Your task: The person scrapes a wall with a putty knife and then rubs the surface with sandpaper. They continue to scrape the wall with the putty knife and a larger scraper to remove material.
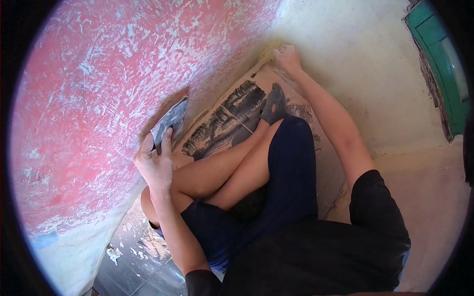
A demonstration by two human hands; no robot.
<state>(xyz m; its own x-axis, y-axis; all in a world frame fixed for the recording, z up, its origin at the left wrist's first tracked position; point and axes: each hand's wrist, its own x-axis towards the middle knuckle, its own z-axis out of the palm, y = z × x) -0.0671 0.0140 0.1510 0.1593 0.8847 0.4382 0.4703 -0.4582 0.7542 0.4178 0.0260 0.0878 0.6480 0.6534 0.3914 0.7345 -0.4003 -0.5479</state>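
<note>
Between the thumb and fingers of my left hand (155, 163) is a folded grey sheet (170, 118), worn and whitish on its face, that looks like sandpaper. It stands up close to the pink wall (113, 98), whose paint is patchy with pale spots showing through. My right hand (287, 58) is stretched out to the low corner where the pink wall meets the cream wall (355, 54). Its fingers are curled in against the base of the wall, and whatever they hold is hidden.
I sit cross-legged on a floor (326, 163) covered in tan dust, with dark smeared tile (237, 111) showing in front. A dusty sandal (275, 103) is on my foot. Paint flakes (128, 227) lie at lower left. A green frame (437, 59) with rough edges is at upper right.
</note>
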